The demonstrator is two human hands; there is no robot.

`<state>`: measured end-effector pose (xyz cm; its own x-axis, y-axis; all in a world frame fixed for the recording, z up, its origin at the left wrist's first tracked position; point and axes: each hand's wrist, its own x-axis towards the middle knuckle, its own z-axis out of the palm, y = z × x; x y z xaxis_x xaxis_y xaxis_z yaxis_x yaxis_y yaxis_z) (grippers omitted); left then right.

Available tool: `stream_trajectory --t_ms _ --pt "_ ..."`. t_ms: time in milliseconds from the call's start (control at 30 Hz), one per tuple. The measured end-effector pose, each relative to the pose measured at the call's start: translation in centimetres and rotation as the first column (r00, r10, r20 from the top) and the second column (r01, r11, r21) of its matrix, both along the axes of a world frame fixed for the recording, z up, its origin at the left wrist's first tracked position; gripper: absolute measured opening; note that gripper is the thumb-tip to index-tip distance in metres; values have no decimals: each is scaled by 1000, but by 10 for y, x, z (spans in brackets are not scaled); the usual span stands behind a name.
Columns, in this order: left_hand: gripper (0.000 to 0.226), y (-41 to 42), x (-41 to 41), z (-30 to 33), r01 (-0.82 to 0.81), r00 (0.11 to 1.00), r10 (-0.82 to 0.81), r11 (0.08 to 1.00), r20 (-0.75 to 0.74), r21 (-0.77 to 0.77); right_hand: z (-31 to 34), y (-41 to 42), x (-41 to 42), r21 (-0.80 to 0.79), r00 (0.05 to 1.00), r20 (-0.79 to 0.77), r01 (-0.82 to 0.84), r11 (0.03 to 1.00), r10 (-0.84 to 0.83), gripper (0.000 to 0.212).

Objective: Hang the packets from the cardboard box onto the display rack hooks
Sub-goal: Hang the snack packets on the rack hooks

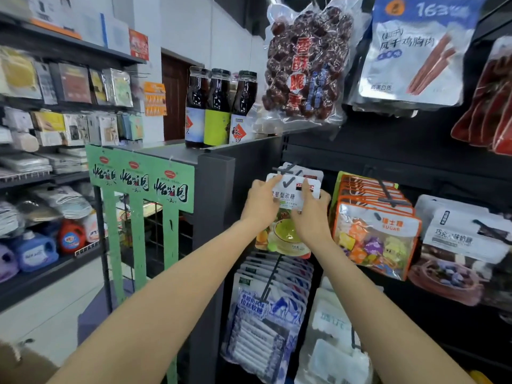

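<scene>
Both your hands grip one white-topped plastic candy packet (293, 189) with fruit pictures below, left hand (261, 205) and right hand (310, 214) pinching its upper edge at a black metal rack hook (288, 169). Just right hang orange-edged clear sugar packets (374, 231); below, blue-and-white milk-candy packets (266, 309); three dark glass bottles (219, 106) stand above left.

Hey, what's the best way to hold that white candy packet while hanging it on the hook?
Pinch the white candy packet by its flat top corners, one hand per side, coming from the front. That leaves the middle hang hole free for the hook.
</scene>
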<state>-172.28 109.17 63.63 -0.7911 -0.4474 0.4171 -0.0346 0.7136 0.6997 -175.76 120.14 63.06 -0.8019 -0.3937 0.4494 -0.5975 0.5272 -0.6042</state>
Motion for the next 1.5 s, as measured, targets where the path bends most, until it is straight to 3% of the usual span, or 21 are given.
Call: stream_trajectory --t_ms 233,400,533,700,933,1233,1500 --pt "58 -8 -50 8 33 990 -28 999 139 -38 1 -24 -45 66 983 146 99 993 -108 81" --pt "54 -10 -65 3 47 994 -44 998 99 -35 -1 -30 -52 1 979 157 134 991 -133 79" --pt "55 -12 -53 -3 3 999 0 997 34 -77 -6 -28 -41 99 976 140 153 983 -166 81" --pt "45 -9 -5 -1 -22 1000 19 992 -25 -124 -14 -15 -10 120 995 95 -22 993 10 53" --pt "20 -15 112 -19 -45 998 37 982 -47 -181 -20 -15 85 92 966 131 -237 967 224 37" --pt "19 -78 292 -106 -261 929 273 962 250 -81 -90 -83 242 175 847 339 -484 857 409 29" --pt "19 -151 399 -225 -490 701 353 870 620 58 -209 -171 312 327 691 542 -697 638 478 31"
